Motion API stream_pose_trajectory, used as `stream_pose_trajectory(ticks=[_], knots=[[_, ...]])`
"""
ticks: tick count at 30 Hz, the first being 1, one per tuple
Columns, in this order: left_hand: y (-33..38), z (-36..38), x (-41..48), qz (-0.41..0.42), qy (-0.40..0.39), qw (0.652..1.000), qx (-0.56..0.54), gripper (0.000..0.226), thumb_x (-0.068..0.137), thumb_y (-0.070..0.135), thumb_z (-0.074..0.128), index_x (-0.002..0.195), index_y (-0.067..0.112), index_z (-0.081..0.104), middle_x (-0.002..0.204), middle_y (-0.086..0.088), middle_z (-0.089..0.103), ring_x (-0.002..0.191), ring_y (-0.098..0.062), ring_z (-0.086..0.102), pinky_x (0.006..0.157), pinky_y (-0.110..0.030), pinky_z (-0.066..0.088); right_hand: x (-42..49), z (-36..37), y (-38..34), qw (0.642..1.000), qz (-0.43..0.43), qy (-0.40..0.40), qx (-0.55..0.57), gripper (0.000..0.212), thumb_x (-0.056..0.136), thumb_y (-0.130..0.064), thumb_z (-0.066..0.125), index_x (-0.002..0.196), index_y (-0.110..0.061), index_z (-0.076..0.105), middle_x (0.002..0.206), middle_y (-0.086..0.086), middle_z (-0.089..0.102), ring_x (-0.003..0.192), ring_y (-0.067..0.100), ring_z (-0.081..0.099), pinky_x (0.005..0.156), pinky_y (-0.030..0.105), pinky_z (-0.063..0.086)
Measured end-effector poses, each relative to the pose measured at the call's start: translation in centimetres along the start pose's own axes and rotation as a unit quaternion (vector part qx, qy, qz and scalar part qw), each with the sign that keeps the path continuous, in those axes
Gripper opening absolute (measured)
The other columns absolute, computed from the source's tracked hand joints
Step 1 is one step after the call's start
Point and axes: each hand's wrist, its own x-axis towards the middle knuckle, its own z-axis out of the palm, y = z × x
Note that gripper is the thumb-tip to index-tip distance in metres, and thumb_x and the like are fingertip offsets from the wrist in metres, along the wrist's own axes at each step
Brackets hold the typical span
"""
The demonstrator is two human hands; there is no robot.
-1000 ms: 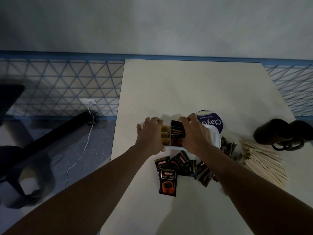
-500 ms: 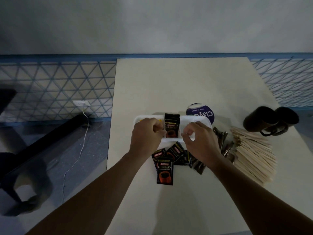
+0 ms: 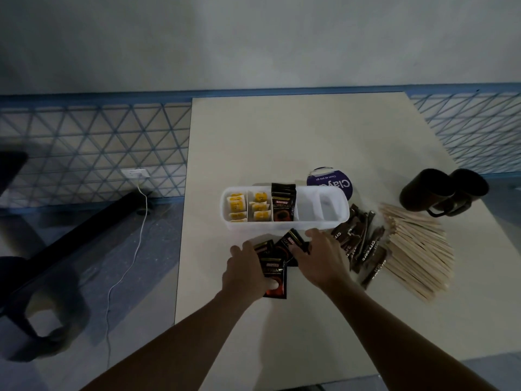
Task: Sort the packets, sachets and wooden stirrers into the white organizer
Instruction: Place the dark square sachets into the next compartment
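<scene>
now my left grip (image 3: 248, 266) and right grip (image 3: 321, 258) are back from the white organizer (image 3: 335, 221), just beyond them. left pinches the nearest black sachet (image 3: 279, 273) under its thumb; right lies released on the loose pile (image 3: 293, 244). one filed sachet (image 3: 283, 204) stands inside, so i judge the next goes in.

white plastic organizer (image 3: 282, 225), glossy foil packets (image 3: 275, 273), pale wooden stirrers (image 3: 417, 249), matt table (image 3: 282, 136)
</scene>
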Motion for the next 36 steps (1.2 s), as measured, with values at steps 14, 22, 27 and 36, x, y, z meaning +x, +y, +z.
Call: stream_pose_trajectory(ticks=[14, 22, 27, 36], knots=[[-1.1, 1.3, -0.2, 0.069, 0.096, 0.991, -0.064, 0.049, 0.077, 0.023, 0.077, 0.119, 0.026, 0.052, 0.110, 0.004, 0.066, 0.102, -0.019, 0.062, 0.082, -0.040, 0.054, -0.9, 1.1, -1.1, 0.995, -0.079, -0.029, 0.046, 0.006, 0.093, -0.015, 0.059, 0.090, -0.020, 0.059, 0.081, -0.009, 0.057, 0.072, 0.010, 0.055, 0.054, 0.020, 0.036], [-0.9, -1.0, 0.6, 0.128, 0.066, 0.990, -0.012, 0.025, 0.083, 0.022, 0.073, 0.106, 0.020, 0.063, 0.107, -0.001, 0.069, 0.100, -0.023, 0.063, 0.079, -0.031, 0.050, -0.2, 0.1, -1.0, 0.984, -0.135, -0.072, 0.097, 0.018, 0.094, -0.001, 0.053, 0.097, -0.011, 0.068, 0.087, -0.005, 0.065, 0.078, 0.010, 0.059, 0.060, 0.009, 0.035], [0.2, -2.7, 0.8, 0.135, 0.038, 0.990, -0.028, 0.047, 0.074, 0.014, 0.082, 0.108, 0.020, 0.051, 0.100, -0.002, 0.067, 0.089, -0.020, 0.066, 0.071, -0.028, 0.053, 0.4, -1.5, -1.8, 0.962, -0.189, -0.173, 0.092, 0.033, 0.093, 0.004, 0.050, 0.112, -0.015, 0.069, 0.103, -0.002, 0.067, 0.095, 0.011, 0.064, 0.075, 0.016, 0.050], [1.6, -4.2, 1.0, 0.183, 0.048, 0.982, -0.022, 0.033, 0.068, 0.024, 0.086, 0.095, 0.010, 0.071, 0.095, -0.002, 0.073, 0.089, -0.018, 0.067, 0.073, -0.023, 0.047, 0.9, -2.7, -2.7, 0.967, -0.162, -0.169, 0.097, 0.009, 0.091, -0.016, 0.066, 0.097, -0.021, 0.070, 0.088, -0.002, 0.069, 0.078, 0.014, 0.065, 0.065, 0.026, 0.053]])
